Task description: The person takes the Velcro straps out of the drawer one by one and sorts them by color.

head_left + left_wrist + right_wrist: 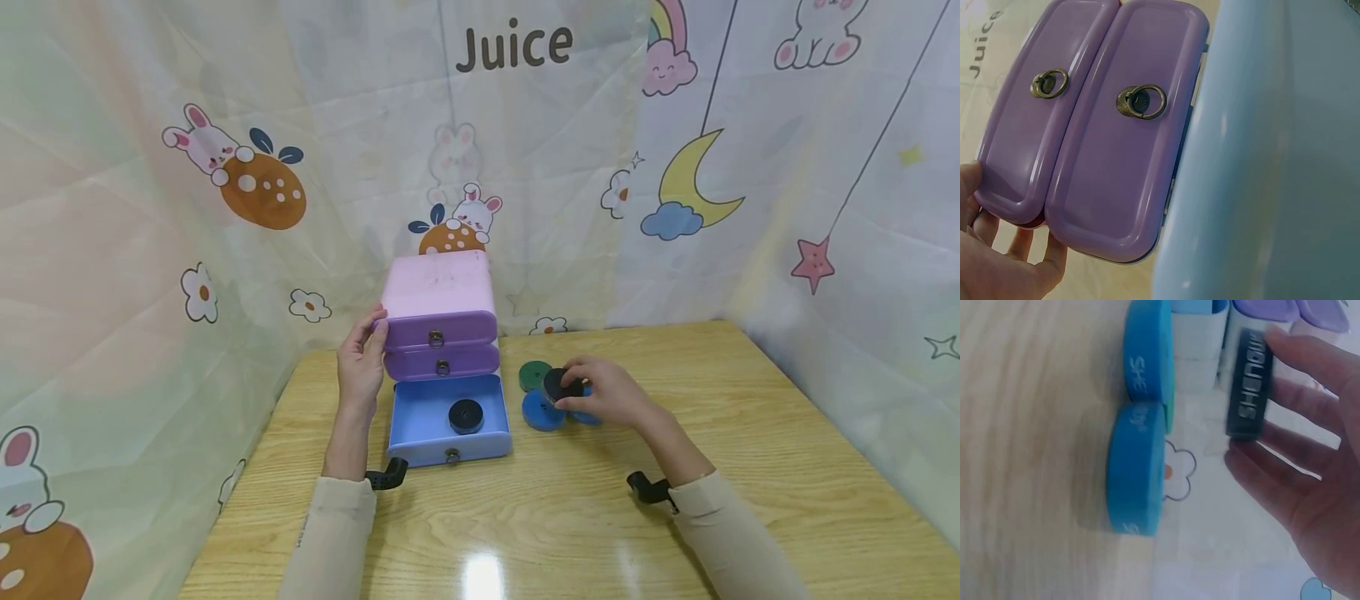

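A small drawer cabinet (438, 283) with a pink top stands at the back of the table. My left hand (362, 367) holds its left front edge, the thumb by the upper purple drawer (1047, 106) and the fingers along the side. Below, the blue drawer (420, 454) is pulled out, with a black disc (466, 416) lying inside. Right of the cabinet, my right hand (607, 392) pinches another black disc (1249, 384) with white lettering between thumb and fingers. Under and beside that hand lie a green disc (533, 376) and two blue discs (542, 412).
The wooden table (570, 517) runs out in front of the cabinet and to the right. A printed cloth (555, 167) hangs behind and along both sides. Black camera mounts (648, 487) stick out from both wrists.
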The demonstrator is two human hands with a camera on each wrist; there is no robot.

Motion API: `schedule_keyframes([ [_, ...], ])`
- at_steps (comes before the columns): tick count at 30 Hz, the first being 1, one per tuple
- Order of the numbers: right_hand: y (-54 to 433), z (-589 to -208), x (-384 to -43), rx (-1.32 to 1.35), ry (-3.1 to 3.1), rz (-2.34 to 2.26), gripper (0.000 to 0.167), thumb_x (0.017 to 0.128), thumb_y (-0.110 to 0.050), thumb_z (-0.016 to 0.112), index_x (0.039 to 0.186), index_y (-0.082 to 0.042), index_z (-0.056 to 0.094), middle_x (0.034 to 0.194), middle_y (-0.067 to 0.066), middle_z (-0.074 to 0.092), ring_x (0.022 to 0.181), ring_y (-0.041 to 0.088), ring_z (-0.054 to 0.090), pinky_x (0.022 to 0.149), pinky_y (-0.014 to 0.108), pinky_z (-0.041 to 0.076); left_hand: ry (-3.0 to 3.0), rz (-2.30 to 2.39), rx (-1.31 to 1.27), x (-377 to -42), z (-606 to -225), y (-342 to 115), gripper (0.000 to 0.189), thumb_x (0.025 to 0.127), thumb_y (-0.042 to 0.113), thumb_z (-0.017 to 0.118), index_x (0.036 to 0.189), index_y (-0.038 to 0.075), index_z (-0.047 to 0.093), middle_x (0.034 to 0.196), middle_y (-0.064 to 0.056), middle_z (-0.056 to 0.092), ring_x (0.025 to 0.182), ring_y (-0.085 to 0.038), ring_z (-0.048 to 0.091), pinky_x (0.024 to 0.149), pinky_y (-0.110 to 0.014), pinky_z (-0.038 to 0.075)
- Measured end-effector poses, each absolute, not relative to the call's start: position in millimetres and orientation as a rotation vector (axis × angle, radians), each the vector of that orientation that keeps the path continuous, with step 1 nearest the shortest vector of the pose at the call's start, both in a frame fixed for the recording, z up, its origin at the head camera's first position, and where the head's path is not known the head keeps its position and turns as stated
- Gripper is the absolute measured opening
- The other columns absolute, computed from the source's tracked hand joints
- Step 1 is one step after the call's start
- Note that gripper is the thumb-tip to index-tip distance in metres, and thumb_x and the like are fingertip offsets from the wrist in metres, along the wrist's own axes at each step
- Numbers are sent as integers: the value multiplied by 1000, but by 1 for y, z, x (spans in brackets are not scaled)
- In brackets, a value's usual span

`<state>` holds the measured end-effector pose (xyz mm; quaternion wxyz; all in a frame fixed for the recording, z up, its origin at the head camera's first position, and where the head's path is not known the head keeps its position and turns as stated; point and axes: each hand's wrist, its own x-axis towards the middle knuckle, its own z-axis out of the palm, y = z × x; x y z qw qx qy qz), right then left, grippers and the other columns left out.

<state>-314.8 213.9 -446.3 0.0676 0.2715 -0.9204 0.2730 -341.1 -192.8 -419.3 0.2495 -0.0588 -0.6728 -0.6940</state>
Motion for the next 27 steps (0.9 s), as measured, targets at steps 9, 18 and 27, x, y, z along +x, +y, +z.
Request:
schedule_keyframes([
  [9,236,-445,-315,1026,-2900,876,25,84,-35,88,99,-19,77,133,17,67,119,39,65,88,50,61,-1833,-1904,-154,-340,-419,-192,36,105,34,63,136,17,68,154,8,57,146,-14,49,118,-44,46],
  [18,251,-442,-315,1050,-2993,873,26,76,-31,94,87,-19,74,120,10,69,110,31,66,86,44,59,-1839,-1898,-146,-341,-420,-193,36,105,35,62,136,18,68,153,10,58,145,-13,50,118,-43,46],
  [27,255,-437,-310,1073,-3111,875,27,77,-24,94,83,-16,69,102,1,60,91,20,57,79,34,52,-1840,-1886,-143,-343,-420,-193,36,103,38,64,134,21,69,151,10,59,145,-13,51,118,-43,47],
])
